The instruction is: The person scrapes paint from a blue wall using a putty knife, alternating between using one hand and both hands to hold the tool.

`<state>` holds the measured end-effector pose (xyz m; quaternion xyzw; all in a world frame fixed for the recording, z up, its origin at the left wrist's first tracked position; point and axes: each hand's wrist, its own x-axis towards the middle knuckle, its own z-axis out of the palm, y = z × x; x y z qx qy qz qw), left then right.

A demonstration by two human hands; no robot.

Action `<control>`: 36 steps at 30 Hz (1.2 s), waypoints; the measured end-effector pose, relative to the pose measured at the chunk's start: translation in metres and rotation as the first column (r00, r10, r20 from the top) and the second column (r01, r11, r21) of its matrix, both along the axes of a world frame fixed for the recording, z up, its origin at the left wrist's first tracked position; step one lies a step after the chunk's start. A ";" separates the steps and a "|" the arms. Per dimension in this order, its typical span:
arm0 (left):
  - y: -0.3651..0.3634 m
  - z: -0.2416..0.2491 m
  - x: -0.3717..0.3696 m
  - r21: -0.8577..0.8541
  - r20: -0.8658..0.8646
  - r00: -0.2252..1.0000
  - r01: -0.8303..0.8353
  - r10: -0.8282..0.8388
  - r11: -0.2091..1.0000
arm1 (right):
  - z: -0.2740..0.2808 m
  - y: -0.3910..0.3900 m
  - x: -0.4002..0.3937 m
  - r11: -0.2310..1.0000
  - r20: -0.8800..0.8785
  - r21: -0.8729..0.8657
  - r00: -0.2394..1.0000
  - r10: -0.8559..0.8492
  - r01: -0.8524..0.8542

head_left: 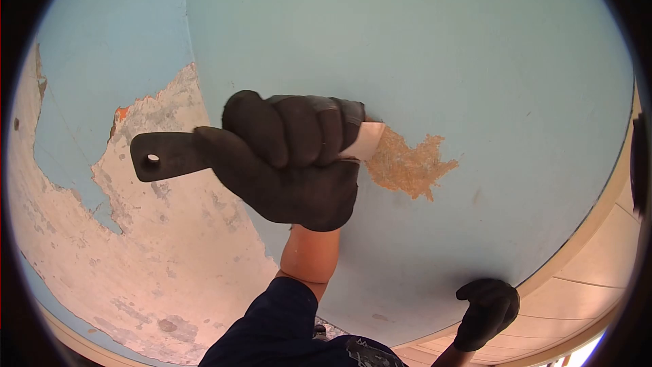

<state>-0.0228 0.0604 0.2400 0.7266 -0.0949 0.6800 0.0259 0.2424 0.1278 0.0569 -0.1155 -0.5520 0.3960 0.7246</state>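
My left hand [292, 156], in a black glove, is wrapped round a paint scraper [165, 155]. The scraper's black handle, with a hole in its end, sticks out to the left, and the thumb lies along it. On the other side a pale blade [367, 140] shows past the fingers, its edge overlapping a bare brownish patch [411, 163] in the blue-green painted wall [407, 47]. Low on the right, my right hand [490, 309], also black-gloved, is close by the wall with its fingers curled in and nothing visible in them.
On the left, a second wall section shows a large stripped area [183, 258] with ragged blue paint edges [75, 190]. A vertical corner line divides the two wall faces. Pale floor tiles [577, 285] and a cream skirting strip [570, 248] run along the lower right.
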 end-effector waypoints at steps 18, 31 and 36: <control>-0.005 0.002 0.008 -0.005 0.106 0.994 0.019 -0.019 1.000 | 0.001 -0.001 -0.002 0.999 -0.004 -0.035 1.000 -0.017 0.017; -0.015 -0.001 -0.002 -0.020 0.301 0.946 -0.120 0.120 0.993 | 0.000 0.002 0.000 1.000 -0.021 -0.003 0.999 0.026 -0.026; -0.020 0.007 0.006 -0.034 0.099 0.995 0.038 -0.035 0.999 | 0.000 0.001 -0.001 0.999 -0.013 -0.032 1.000 0.009 -0.009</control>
